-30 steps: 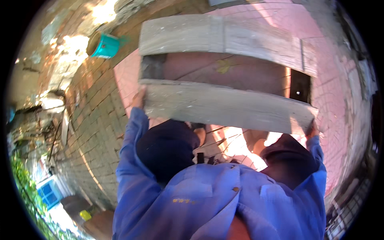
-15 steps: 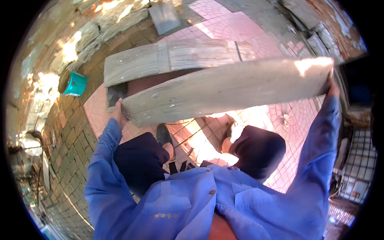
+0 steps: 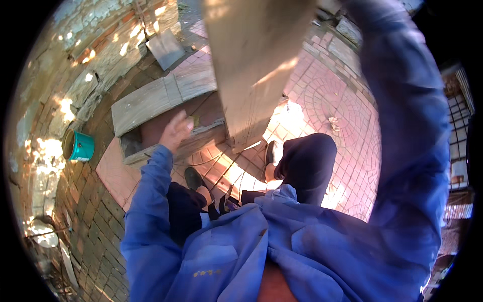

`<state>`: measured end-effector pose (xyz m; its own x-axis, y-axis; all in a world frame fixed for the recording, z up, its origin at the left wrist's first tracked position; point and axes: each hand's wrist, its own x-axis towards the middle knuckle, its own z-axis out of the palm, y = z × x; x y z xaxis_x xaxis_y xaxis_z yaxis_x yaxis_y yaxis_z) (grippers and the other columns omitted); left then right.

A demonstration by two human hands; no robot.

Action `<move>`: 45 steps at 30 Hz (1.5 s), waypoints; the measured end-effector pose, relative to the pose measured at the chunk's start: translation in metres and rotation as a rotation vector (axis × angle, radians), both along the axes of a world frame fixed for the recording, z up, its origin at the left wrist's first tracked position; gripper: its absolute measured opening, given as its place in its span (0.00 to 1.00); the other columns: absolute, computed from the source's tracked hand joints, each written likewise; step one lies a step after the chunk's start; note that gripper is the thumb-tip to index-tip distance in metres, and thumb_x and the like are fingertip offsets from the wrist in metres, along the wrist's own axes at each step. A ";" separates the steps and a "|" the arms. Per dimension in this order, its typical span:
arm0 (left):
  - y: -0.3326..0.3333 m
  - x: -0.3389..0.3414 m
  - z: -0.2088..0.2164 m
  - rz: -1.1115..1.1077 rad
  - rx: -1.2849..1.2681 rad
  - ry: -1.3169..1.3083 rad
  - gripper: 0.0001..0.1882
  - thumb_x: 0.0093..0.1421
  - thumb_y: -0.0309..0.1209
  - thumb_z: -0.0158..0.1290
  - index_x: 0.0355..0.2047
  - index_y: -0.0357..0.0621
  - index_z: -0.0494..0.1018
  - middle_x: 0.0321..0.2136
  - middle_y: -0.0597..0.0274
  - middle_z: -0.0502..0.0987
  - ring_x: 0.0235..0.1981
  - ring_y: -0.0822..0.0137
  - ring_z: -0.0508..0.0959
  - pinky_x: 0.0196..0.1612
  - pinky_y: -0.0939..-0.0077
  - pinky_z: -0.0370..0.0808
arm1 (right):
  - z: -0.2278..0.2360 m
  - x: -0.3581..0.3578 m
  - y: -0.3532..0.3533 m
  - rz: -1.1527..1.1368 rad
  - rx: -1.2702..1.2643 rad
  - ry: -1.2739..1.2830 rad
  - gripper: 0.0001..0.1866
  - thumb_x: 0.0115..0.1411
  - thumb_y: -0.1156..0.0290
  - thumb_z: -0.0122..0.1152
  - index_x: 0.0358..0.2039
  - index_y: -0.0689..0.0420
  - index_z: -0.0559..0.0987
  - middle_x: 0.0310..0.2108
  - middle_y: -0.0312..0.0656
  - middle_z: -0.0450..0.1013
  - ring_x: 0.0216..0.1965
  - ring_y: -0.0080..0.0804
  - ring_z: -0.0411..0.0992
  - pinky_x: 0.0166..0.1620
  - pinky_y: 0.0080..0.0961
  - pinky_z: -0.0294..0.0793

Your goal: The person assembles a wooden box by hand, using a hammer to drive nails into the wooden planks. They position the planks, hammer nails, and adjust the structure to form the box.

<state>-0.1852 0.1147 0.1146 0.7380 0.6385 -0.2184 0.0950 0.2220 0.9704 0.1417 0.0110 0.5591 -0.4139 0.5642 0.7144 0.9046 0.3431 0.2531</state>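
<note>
operator one: where is the board, and how is it aligned?

operator two: i see the board [image 3: 256, 65] raised on end, right of the wooden frame [image 3: 143, 102]. its long axis runs from a low end near the frame toward the top edge; a broad face is toward me.

operator one: finger state?

operator two: left hand [image 3: 176, 132]: fingers extended, empty, over the frame. right hand: out of view; i cannot tell its grip.

operator one: obscured items?

operator two: the board's upper end is cut off; it covers the frame's right end. i cannot tell whether it touches the paving [image 3: 347, 166].
</note>
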 end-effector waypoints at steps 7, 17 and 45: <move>-0.063 0.054 0.127 -0.107 0.339 -0.369 0.49 0.49 0.30 0.68 0.67 0.39 0.52 0.60 0.52 0.66 0.58 0.61 0.69 0.61 0.64 0.65 | -0.031 -0.045 0.005 0.092 -0.183 0.211 0.27 0.54 0.46 0.64 0.37 0.62 0.82 0.32 0.55 0.77 0.39 0.51 0.77 0.44 0.38 0.75; -0.074 0.011 0.128 0.417 0.566 -0.096 0.21 0.52 0.26 0.66 0.45 0.32 0.75 0.40 0.58 0.79 0.39 0.70 0.78 0.44 0.75 0.75 | -0.219 -0.091 -0.063 0.146 -0.028 1.155 0.15 0.66 0.62 0.55 0.42 0.62 0.76 0.30 0.45 0.74 0.32 0.35 0.73 0.36 0.34 0.71; -0.128 -0.036 0.124 0.689 0.261 -0.084 0.32 0.49 0.21 0.62 0.56 0.37 0.66 0.48 0.54 0.73 0.48 0.60 0.76 0.50 0.66 0.75 | -0.549 -0.150 -0.114 0.253 -0.845 3.095 0.29 0.63 0.53 0.58 0.50 0.67 0.67 0.48 0.60 0.71 0.45 0.54 0.77 0.32 0.28 0.80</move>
<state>-0.2208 -0.0131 0.2381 0.1593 0.9863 0.0431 -0.0590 -0.0340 0.9977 -0.0081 -0.1035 0.0098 -0.0078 0.7842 -0.6205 -0.9775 -0.1369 -0.1608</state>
